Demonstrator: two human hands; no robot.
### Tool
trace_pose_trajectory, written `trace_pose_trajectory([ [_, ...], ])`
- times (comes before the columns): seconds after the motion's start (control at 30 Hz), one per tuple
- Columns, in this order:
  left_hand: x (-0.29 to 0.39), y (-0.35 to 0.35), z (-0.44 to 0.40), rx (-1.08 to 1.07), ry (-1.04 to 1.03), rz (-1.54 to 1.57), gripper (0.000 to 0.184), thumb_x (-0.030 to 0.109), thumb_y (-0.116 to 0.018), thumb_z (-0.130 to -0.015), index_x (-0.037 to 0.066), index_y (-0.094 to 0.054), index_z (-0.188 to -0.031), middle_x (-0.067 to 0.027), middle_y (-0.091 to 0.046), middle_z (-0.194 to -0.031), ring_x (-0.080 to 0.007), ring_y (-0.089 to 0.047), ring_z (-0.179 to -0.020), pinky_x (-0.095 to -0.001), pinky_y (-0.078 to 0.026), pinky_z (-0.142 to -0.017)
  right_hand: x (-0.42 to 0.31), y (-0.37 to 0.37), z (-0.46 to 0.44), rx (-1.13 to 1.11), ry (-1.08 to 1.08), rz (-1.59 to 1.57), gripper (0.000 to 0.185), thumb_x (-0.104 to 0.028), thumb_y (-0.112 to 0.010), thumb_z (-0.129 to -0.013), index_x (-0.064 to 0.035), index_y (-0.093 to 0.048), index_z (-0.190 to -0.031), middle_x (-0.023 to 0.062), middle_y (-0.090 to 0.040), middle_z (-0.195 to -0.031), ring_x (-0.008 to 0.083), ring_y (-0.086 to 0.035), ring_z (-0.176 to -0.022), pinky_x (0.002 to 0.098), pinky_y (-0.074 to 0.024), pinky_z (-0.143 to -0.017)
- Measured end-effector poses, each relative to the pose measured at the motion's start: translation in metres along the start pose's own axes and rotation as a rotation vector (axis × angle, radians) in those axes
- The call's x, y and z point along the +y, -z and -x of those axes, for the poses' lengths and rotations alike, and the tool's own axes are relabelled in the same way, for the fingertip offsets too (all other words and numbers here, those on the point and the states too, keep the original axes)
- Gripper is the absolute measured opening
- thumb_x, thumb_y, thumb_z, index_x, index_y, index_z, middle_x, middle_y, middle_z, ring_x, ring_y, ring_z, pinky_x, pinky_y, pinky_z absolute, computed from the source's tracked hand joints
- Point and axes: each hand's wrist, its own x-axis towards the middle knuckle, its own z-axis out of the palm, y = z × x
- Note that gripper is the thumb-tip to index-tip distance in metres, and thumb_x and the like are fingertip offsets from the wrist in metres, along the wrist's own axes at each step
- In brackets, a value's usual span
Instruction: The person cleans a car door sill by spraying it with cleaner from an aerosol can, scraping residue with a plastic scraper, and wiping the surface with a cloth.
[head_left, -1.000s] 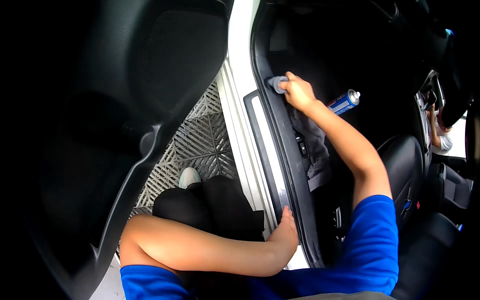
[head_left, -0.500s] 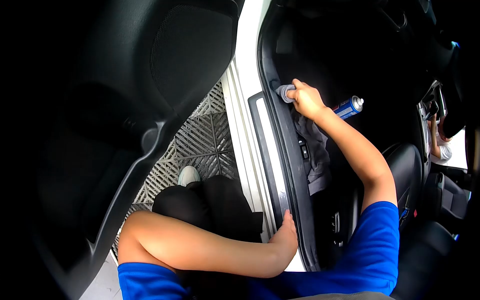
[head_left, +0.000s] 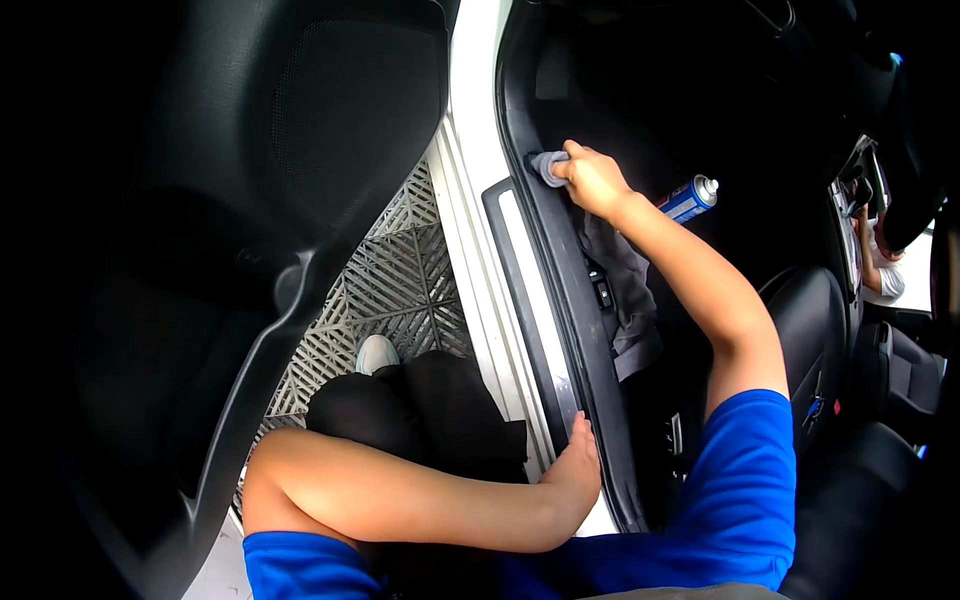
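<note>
A bunched grey cloth (head_left: 546,168) is gripped in my right hand (head_left: 596,182), which presses it against the black inner trim of the car's door sill, near the front of the footwell. My left hand (head_left: 577,468) lies flat on the sill closer to my body, fingers stretched out beside the metal scuff plate (head_left: 530,270). Just beyond my right forearm lies a blue spray can (head_left: 690,200) with a silver top, partly hidden by the arm. Another dark grey cloth (head_left: 630,300) is draped inside the sill, under that forearm.
The open black car door (head_left: 200,250) stands on the left. Grey grated floor tiles (head_left: 405,280) show between door and sill, with my shoe (head_left: 376,353) on them. Black seats (head_left: 810,320) are to the right. Another person's arm (head_left: 866,255) shows at the far right.
My right hand and its cloth appear slightly farther up and left, along with a small shift of the whole view. My left hand stays on the sill.
</note>
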Motion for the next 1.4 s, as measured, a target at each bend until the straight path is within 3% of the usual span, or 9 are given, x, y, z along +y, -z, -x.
trace_pose_trajectory([
  [0.5, 0.002, -0.003, 0.002, 0.001, 0.014, 0.026, 0.057, 0.021, -0.056, -0.09, -0.005, -0.044, -0.14, -0.0244, -0.046, -0.143, -0.0421, -0.038, -0.136, -0.0603, -0.024, -0.112, 0.013, -0.003, 0.012, 0.001, 0.037, -0.108, 0.024, 0.001, -0.064, -0.071, -0.0133, -0.069, -0.09, 0.0123, -0.057, -0.097, 0.0331, -0.061, -0.094, 0.0412, -0.0513, -0.079],
  [0.6, 0.006, 0.0, -0.001, 0.002, 0.018, 0.005, 0.058, 0.021, -0.056, -0.091, -0.005, -0.044, -0.141, -0.0243, -0.045, -0.144, -0.0425, -0.038, -0.136, -0.0602, -0.024, -0.112, 0.032, -0.023, -0.015, 0.09, -0.021, -0.45, 0.025, -0.002, -0.065, -0.074, -0.0122, -0.069, -0.096, 0.0136, -0.054, -0.118, 0.0332, -0.051, -0.117, 0.0371, -0.0434, -0.098],
  [0.63, 0.006, 0.001, -0.001, 0.008, 0.018, -0.023, 0.059, 0.022, -0.056, -0.091, -0.005, -0.043, -0.141, -0.0242, -0.045, -0.144, -0.0427, -0.038, -0.136, -0.0602, -0.024, -0.112, 0.033, -0.022, -0.02, 0.111, -0.332, -0.644, 0.029, -0.003, -0.062, -0.075, -0.0078, -0.069, -0.103, 0.0156, -0.049, -0.127, 0.0328, -0.042, -0.125, 0.0356, -0.0364, -0.105],
  [0.67, 0.005, 0.001, -0.001, 0.012, 0.02, -0.025, 0.059, 0.022, -0.056, -0.091, -0.005, -0.043, -0.141, -0.0242, -0.045, -0.144, -0.0427, -0.038, -0.136, -0.0602, -0.024, -0.112, 0.038, -0.019, -0.03, 0.185, -0.47, -0.753, 0.039, -0.002, -0.058, -0.075, -0.0042, -0.066, -0.114, 0.0083, -0.059, -0.112, 0.0236, -0.057, -0.105, 0.0315, -0.0448, -0.095],
  [0.73, 0.003, 0.005, 0.005, 0.058, -0.007, 0.007, 0.059, 0.022, -0.056, -0.091, -0.005, -0.042, -0.142, -0.0241, -0.044, -0.145, -0.0431, -0.038, -0.136, -0.0603, -0.023, -0.113, 0.032, 0.008, -0.036, -0.054, -0.618, -1.249, 0.044, -0.001, -0.053, -0.077, -0.0035, -0.064, -0.12, 0.004, -0.063, -0.103, 0.0165, -0.06, -0.093, 0.0265, -0.0465, -0.089],
  [0.87, -0.001, 0.006, 0.007, -0.012, 0.011, 0.011, 0.058, 0.022, -0.054, -0.092, -0.005, -0.042, -0.142, -0.0244, -0.044, -0.145, -0.0434, -0.038, -0.136, -0.0605, -0.023, -0.113, 0.024, -0.028, -0.064, -0.017, -0.527, -1.062, 0.04, -0.003, -0.053, -0.08, -0.0025, -0.066, -0.118, 0.0077, -0.069, -0.105, 0.0195, -0.063, -0.099, 0.0296, -0.0478, -0.089],
  [1.03, -0.006, 0.006, 0.011, -0.024, 0.008, 0.028, 0.056, 0.021, -0.052, -0.093, -0.004, -0.041, -0.142, -0.0246, -0.044, -0.145, -0.0424, -0.037, -0.137, -0.0603, -0.023, -0.113, 0.007, -0.034, -0.075, 0.02, -0.398, -0.592, 0.047, -0.026, -0.081, -0.076, -0.0017, -0.068, -0.114, 0.019, -0.067, -0.114, 0.0326, -0.063, -0.107, 0.0374, -0.0474, -0.094],
  [1.2, -0.009, -0.008, 0.015, -0.046, 0.073, 0.041, 0.057, 0.021, -0.054, -0.093, -0.001, -0.04, -0.144, -0.0235, -0.043, -0.145, -0.0416, -0.037, -0.137, -0.06, -0.023, -0.113, 0.009, -0.008, -0.046, -0.324, -0.175, -0.512, 0.039, -0.018, -0.083, -0.071, -0.0035, -0.071, -0.105, 0.0178, -0.069, -0.103, 0.0341, -0.066, -0.101, 0.0386, -0.0504, -0.087],
  [1.4, -0.012, -0.01, 0.017, -0.092, 0.044, 0.015, 0.055, 0.023, -0.052, -0.095, 0.0, -0.041, -0.144, -0.0219, -0.043, -0.146, -0.0417, -0.036, -0.138, -0.0607, -0.023, -0.112, 0.023, -0.035, -0.071, -0.05, -0.373, -0.607, 0.031, -0.015, -0.078, -0.077, -0.0055, -0.07, -0.106, 0.0167, -0.069, -0.105, 0.0333, -0.065, -0.098, 0.0393, -0.0497, -0.084],
])
